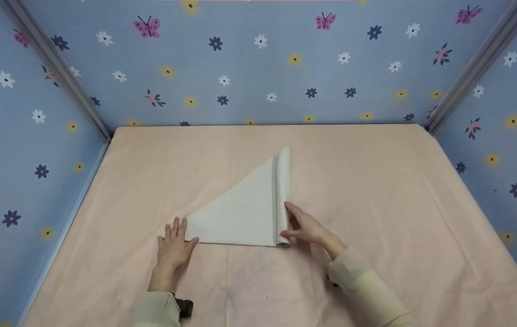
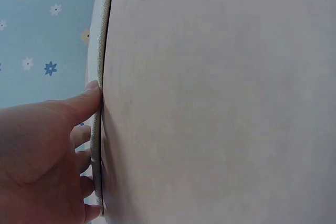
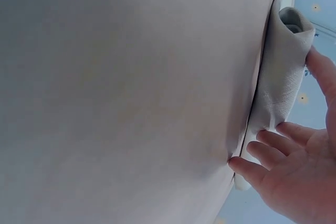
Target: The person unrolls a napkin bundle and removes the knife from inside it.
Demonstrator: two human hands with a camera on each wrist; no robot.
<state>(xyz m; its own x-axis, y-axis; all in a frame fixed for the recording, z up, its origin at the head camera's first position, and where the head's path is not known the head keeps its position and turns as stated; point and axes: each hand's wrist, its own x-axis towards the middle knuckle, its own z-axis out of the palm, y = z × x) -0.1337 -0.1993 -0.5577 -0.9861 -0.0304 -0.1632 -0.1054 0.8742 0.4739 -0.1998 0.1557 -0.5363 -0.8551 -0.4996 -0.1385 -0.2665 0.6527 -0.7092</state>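
A white cloth (image 1: 235,209), folded to a rough triangle, lies on the table. Its right side is turned in to a narrow upright roll (image 1: 283,190), whose hollow spiral end shows in the right wrist view. My left hand (image 1: 174,247) rests with fingers spread on the cloth's left corner, thumb at the near edge. At the near part of the roll is my right hand (image 1: 308,225), thumb and fingertips touching it. Seen from the right wrist, its fingers (image 3: 268,153) stretch loosely along the roll's outer side, and one fingertip meets the table surface.
A pale peach cover (image 1: 376,190) with faint creases spreads over the table. Blue walls (image 1: 258,81) with flowers and butterflies enclose the back and both sides, with grey posts (image 1: 476,63) at the corners. A black device (image 1: 185,308) sits at the left wrist.
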